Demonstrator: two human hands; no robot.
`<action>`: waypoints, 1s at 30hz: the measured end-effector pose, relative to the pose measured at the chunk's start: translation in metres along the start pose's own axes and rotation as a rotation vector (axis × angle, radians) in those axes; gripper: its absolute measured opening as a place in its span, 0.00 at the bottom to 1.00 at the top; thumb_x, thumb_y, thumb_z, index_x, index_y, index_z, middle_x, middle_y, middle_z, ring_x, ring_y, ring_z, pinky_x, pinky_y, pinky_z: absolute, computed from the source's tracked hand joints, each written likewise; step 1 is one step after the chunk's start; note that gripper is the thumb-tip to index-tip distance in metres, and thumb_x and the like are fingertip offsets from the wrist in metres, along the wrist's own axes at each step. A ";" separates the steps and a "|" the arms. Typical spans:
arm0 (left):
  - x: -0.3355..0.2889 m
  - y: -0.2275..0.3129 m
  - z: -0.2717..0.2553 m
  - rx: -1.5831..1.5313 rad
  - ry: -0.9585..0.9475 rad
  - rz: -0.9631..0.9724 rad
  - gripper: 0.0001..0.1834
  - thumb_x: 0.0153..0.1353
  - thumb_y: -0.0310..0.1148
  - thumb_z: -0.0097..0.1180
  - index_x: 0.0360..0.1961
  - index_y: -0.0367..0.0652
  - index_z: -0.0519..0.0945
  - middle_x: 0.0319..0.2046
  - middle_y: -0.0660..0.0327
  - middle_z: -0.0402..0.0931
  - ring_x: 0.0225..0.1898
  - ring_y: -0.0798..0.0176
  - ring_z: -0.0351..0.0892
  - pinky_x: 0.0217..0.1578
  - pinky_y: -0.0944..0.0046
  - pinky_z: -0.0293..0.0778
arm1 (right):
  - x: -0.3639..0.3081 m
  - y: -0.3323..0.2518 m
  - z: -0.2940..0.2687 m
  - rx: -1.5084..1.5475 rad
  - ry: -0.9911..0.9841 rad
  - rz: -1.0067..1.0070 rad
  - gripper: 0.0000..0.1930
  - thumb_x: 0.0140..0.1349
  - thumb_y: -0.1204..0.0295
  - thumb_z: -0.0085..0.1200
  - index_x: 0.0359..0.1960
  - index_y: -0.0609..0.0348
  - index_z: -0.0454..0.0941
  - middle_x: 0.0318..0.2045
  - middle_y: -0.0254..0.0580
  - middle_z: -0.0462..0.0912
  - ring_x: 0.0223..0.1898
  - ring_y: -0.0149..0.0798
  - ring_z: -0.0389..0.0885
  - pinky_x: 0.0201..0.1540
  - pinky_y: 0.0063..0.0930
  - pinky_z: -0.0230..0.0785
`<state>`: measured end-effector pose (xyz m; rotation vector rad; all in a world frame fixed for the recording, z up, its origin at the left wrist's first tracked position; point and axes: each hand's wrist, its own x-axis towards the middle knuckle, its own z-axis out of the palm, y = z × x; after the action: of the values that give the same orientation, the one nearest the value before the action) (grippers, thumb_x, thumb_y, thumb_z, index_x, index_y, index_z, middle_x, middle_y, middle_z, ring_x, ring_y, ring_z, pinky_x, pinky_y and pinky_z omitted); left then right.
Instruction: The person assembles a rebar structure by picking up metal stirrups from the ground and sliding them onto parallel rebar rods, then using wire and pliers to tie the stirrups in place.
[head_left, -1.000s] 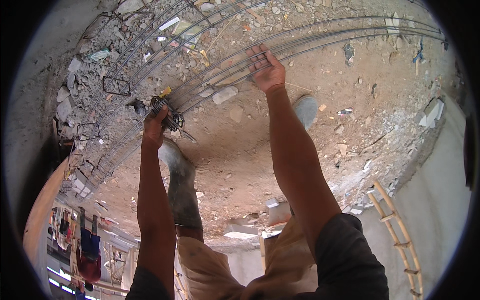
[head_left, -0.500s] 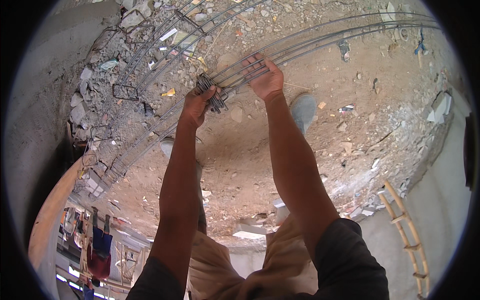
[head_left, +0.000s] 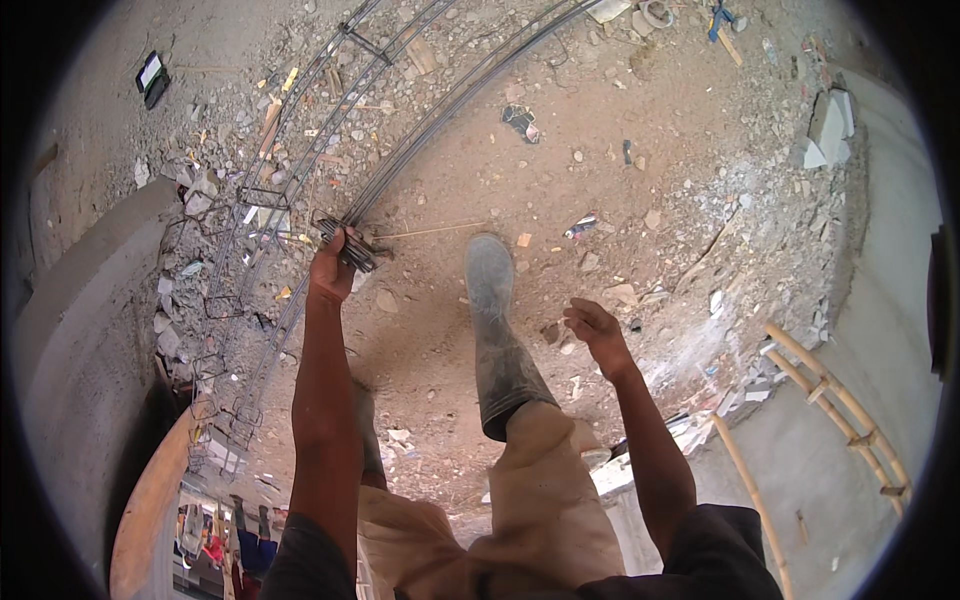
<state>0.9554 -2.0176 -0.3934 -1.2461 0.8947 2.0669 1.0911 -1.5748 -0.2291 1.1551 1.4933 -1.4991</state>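
The person's left hand (head_left: 333, 265) is clenched around a bundle of bent steel stirrups (head_left: 350, 248), held right at the near end of a long reinforcement cage (head_left: 400, 160) that lies on the rubble-strewn ground (head_left: 700, 200). Holding the bundle against the cage's long bars keeps the loose ties next to the steel they seem meant for, where other stirrups already ring the bars further along. The right hand (head_left: 598, 330) hangs free in the air to the right of the cage, fingers loosely curled and grasping nothing. A dusty rubber boot (head_left: 492, 320) is planted just to the right of the cage's end, which looks like a braced stance beside the work.

How many stirrups are in the bundle cannot be counted, since the fist covers their middle. The thin pale rod (head_left: 430, 232) running from the cage towards the boot may be wire or a stick; it is too fine to tell. The far end of the cage bends away and is cut off at the top edge. The person's other foot is mostly hidden behind the left forearm. A bamboo ladder (head_left: 840, 400) well to the right of the cage is only partly in view.
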 end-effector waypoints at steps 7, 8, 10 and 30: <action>0.032 -0.042 0.047 -0.039 0.124 0.035 0.08 0.65 0.36 0.58 0.35 0.43 0.78 0.31 0.65 0.79 0.35 0.65 0.78 0.42 0.61 0.74 | -0.186 0.086 -0.157 -0.253 0.113 0.333 0.23 0.59 0.71 0.59 0.55 0.68 0.73 0.39 0.44 0.84 0.42 0.32 0.80 0.46 0.27 0.72; 0.034 -0.045 0.045 -0.034 0.166 0.015 0.08 0.65 0.36 0.58 0.35 0.43 0.78 0.31 0.65 0.79 0.35 0.65 0.78 0.42 0.61 0.74 | -0.208 0.092 -0.177 -0.334 0.148 0.353 0.23 0.58 0.71 0.60 0.54 0.68 0.74 0.39 0.45 0.85 0.41 0.33 0.81 0.45 0.28 0.73; 0.040 -0.050 0.067 -0.021 0.162 -0.015 0.09 0.65 0.37 0.57 0.35 0.42 0.77 0.30 0.64 0.78 0.34 0.64 0.77 0.41 0.62 0.73 | -0.254 0.101 -0.227 -0.409 0.154 0.489 0.24 0.57 0.70 0.60 0.54 0.68 0.74 0.39 0.48 0.84 0.42 0.36 0.83 0.43 0.30 0.74; 0.135 -0.060 0.279 0.096 0.356 -0.003 0.05 0.60 0.28 0.60 0.36 0.41 0.78 0.29 0.62 0.78 0.30 0.65 0.77 0.33 0.63 0.74 | -0.071 -0.307 -0.277 0.045 0.177 0.446 0.21 0.66 0.66 0.51 0.58 0.64 0.71 0.48 0.40 0.82 0.49 0.34 0.79 0.53 0.31 0.67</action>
<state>0.7965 -1.7481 -0.4347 -1.5893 1.1329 1.8039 0.8586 -1.2842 -0.0349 1.5615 1.2094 -1.1522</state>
